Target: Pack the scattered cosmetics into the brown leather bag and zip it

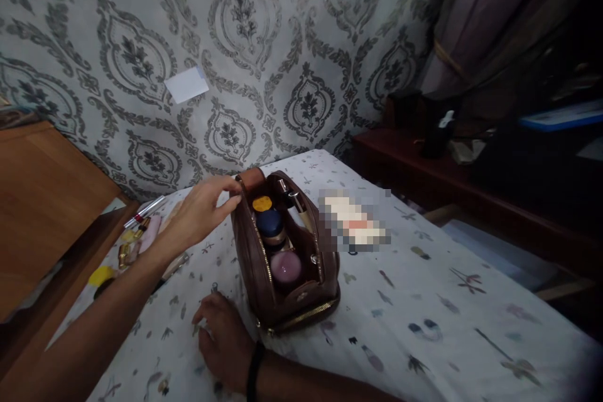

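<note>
A brown bag [245, 251] stands unzipped on the patterned white sheet. Inside it lie a yellow item [262, 203], a dark blue round container [270, 226], a pink round item [286, 267] and slim tubes [298, 208] along the right side. My left hand [202, 210] pinches the bag's upper left rim between thumb and fingers. Near the bag's lower left corner, my right hand [223, 336], with a black band at the wrist, hovers over or rests on the sheet, its fingers curled but apart and nothing visible in them.
Several cosmetics [134, 235] and a yellow round item [101, 275] lie left, partly behind my left forearm. A blurred-out object [355, 223] is right of the bag. Wooden furniture [51, 201] stands left, a dark red surface [400, 151] right, and a patterned wall behind.
</note>
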`<state>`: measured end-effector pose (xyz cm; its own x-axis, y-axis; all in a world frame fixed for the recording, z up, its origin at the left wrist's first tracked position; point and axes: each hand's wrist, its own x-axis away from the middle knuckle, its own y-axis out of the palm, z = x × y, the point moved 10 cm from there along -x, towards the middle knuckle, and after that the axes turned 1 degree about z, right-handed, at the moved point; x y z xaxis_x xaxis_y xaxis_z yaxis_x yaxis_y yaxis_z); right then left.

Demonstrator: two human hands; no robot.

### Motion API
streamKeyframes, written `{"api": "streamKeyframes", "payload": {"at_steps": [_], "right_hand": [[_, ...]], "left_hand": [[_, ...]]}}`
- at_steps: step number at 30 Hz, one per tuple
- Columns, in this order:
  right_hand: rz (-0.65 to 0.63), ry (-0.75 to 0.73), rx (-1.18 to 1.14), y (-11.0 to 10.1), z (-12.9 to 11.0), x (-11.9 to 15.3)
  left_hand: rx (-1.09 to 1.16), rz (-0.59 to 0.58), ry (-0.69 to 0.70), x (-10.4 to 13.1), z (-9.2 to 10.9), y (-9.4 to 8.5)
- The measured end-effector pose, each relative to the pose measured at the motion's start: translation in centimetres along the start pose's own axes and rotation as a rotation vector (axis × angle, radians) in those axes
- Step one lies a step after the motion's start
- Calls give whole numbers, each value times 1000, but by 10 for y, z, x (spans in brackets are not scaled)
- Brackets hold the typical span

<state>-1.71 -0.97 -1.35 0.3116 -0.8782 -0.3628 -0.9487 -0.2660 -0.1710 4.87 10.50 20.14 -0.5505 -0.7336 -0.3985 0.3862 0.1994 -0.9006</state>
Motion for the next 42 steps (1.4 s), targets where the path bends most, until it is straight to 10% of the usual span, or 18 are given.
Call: {"api": "streamKeyframes", "payload": {"at_steps": [11, 16, 27, 42], "right_hand": [[-61, -34, 14, -4, -10, -7], [-99, -53, 8, -3, -13, -8], [-130, -25, 56, -3, -15, -9], [-124, -30, 54, -4, -21, -8]], "left_hand": [[157, 298, -550, 167, -175, -13], [44, 531, -699, 243, -211, -40], [-221, 449, -821, 310, -221, -31], [-449, -54, -601, 259, -185, 29]]}}
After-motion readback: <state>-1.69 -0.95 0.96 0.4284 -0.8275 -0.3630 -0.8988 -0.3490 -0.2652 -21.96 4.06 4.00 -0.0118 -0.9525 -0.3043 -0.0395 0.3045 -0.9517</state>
